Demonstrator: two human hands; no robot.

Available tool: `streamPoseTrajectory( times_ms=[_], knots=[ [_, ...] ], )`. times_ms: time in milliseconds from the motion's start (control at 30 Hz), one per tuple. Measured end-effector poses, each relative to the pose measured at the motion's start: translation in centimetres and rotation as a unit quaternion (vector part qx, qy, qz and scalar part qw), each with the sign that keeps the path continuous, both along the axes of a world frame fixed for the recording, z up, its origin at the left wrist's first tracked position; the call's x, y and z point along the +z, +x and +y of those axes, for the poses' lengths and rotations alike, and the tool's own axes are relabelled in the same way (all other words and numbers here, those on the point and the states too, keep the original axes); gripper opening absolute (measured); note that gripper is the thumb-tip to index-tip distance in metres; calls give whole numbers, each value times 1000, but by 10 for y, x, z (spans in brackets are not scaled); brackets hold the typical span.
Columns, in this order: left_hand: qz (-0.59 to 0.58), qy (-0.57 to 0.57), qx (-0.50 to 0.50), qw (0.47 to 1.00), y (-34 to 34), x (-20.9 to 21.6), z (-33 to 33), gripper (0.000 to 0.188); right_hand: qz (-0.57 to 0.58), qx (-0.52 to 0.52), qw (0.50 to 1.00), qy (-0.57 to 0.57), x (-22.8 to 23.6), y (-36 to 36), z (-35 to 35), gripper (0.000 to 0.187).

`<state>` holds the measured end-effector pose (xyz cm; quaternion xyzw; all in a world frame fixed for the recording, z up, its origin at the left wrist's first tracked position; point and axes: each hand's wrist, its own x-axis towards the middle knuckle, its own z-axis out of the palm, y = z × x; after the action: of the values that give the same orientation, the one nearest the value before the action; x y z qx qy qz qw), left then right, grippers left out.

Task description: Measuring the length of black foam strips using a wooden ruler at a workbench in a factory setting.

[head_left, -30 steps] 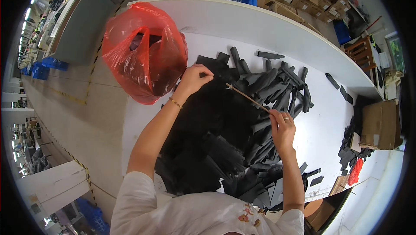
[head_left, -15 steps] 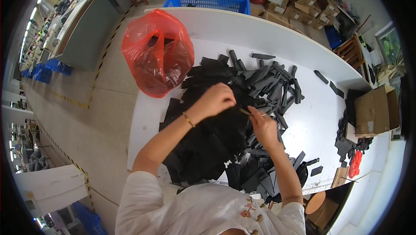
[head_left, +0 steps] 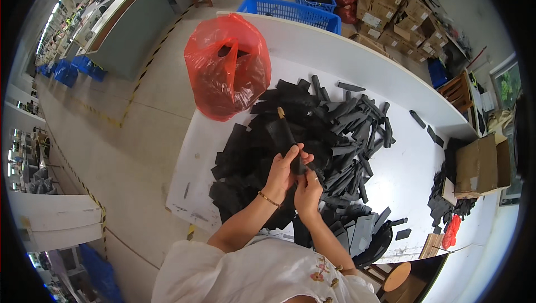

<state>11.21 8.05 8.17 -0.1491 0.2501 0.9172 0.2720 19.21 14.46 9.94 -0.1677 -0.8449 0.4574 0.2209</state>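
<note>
My left hand (head_left: 283,170) is closed around a narrow black strip of cloth-like material (head_left: 286,135), thumb along its upper side. From the strip's far end sticks out a slim tan tip (head_left: 281,112); the rest of that object is hidden. My right hand (head_left: 307,194) is closed just below and to the right, its fingers pinching the strip's near end. Beneath both hands spreads a heap of flat black pieces (head_left: 245,177). Right of it lies a pile of rolled or folded black pieces (head_left: 352,121).
A red plastic bag (head_left: 226,77) stands at the table's (head_left: 385,183) far left, by its raised white back wall (head_left: 391,60). Beyond are blue baskets (head_left: 290,12) and stacked cartons (head_left: 385,1). At right are an open cardboard box (head_left: 480,166) and more black pieces (head_left: 441,188).
Both hands have come nearer to me and closer together. The strip with the tan tip now points away from me in my left hand. The view has shifted slightly.
</note>
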Motion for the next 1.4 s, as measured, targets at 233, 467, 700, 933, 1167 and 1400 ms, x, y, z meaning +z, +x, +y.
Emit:
streamPoseTrajectory(
  times_ms=[233, 467, 700, 933, 1167, 1400],
  knots=[
    [21, -56, 0, 998, -8, 23, -2, 23, -93, -14, 995, -43, 7, 29, -8, 13],
    [73, -152, 35, 985, -35, 30, -14, 26, -184, 28, 978, -93, -5, 89, -4, 14],
    [22, -63, 15, 998, -41, 8, -21, 26, -231, 73, 966, -88, 19, 178, 25, 12],
    [-38, -42, 49, 997, -15, 16, 11, 27, -80, -23, 993, -82, 24, 99, 22, 43],
    [126, -172, -16, 977, -9, 25, 4, 30, 6, -20, 948, -319, 36, 16, 52, 9],
    [247, -102, -387, 883, 16, 31, 6, 24, 42, 14, 996, -73, 61, -4, 70, 6]
  ],
)
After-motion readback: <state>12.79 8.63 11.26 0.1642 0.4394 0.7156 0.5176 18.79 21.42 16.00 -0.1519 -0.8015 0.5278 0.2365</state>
